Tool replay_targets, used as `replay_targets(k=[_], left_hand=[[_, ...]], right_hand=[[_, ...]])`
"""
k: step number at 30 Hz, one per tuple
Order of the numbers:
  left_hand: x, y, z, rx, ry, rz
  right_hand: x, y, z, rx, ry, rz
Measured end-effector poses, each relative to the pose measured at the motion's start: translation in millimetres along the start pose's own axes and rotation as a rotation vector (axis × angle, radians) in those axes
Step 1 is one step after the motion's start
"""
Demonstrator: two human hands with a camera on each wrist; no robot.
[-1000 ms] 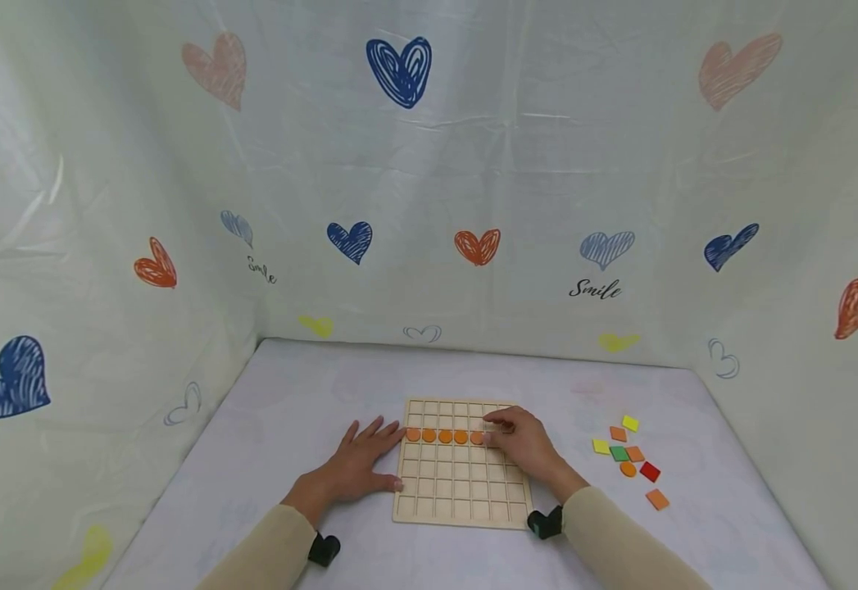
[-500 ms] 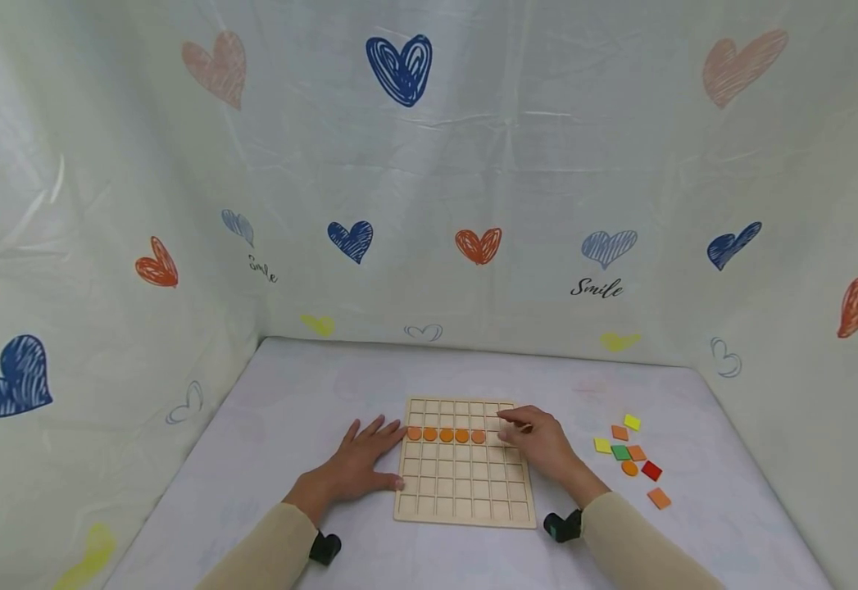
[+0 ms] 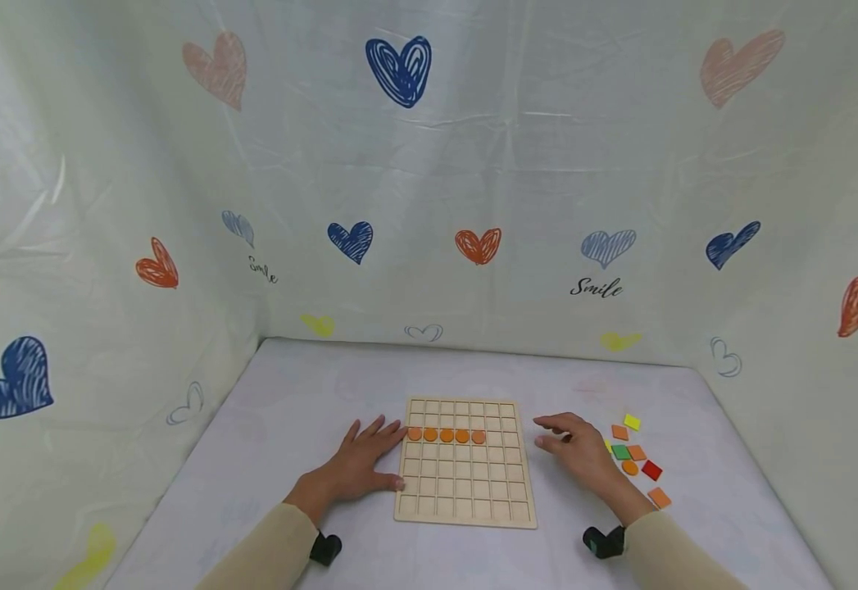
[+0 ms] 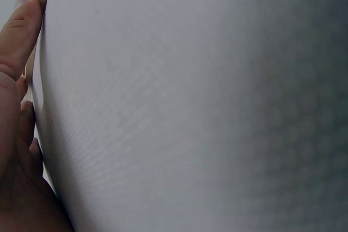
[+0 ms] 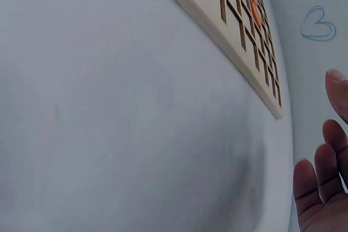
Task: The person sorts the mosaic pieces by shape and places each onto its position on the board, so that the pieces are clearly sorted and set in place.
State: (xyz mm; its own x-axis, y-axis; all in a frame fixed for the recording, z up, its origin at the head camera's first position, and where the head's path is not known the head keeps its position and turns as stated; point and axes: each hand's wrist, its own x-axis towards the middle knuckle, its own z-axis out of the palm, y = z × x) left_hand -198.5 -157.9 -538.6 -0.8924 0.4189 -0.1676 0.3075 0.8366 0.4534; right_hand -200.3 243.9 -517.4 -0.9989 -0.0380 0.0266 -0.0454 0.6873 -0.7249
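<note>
A pale wooden grid board (image 3: 465, 483) lies flat in the middle of the table, seen in the head view. One of its upper rows holds several orange discs (image 3: 447, 436) side by side, starting from the left edge. My left hand (image 3: 351, 465) lies with spread fingers at the board's left side, its fingertips and thumb touching the edge. To the right of the board, apart from it, my right hand (image 3: 583, 455) hovers with loosely bent fingers and nothing held. The right wrist view shows those fingers (image 5: 327, 172) separated, beyond the board's corner.
Right of my right hand lie loose flat pieces: yellow squares (image 3: 632, 422), orange squares (image 3: 660, 497), a green piece (image 3: 621, 452), a red square (image 3: 651, 469) and an orange disc (image 3: 629, 467). A heart-printed curtain (image 3: 429, 180) encloses the table (image 3: 310, 377).
My right hand has moved right, off the board's upper rows to beside the loose pieces, partly covering a yellow square. The left hand and the row of discs stay put.
</note>
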Motion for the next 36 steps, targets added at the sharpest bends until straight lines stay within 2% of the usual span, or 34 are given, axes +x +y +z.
replay_targets(k=[7, 16, 25, 30, 36], left_hand=[[0.0, -0.1, 0.3, -0.008, 0.004, -0.001], [1.9, -1.2, 1.4, 0.007, 0.004, -0.001], [1.0, 0.6, 1.1, 0.016, 0.000, -0.015], [-0.5, 1.9, -0.1, 0.004, 0.003, -0.012], [-0.9, 1.7, 0.1, -0.001, 0.004, -0.003]], right_hand=[[-14.2, 21.6, -26.6, -0.041, 0.015, -0.006], [-30.6, 42.9, -59.6, -0.117, 0.050, -0.057], [-39.1, 70.4, -86.6, -0.189, 0.001, 0.010], [-41.4, 85.8, -94.4, -0.232, -0.036, 0.039], [-42.4, 97.2, -100.0, -0.268, -0.073, 0.112]])
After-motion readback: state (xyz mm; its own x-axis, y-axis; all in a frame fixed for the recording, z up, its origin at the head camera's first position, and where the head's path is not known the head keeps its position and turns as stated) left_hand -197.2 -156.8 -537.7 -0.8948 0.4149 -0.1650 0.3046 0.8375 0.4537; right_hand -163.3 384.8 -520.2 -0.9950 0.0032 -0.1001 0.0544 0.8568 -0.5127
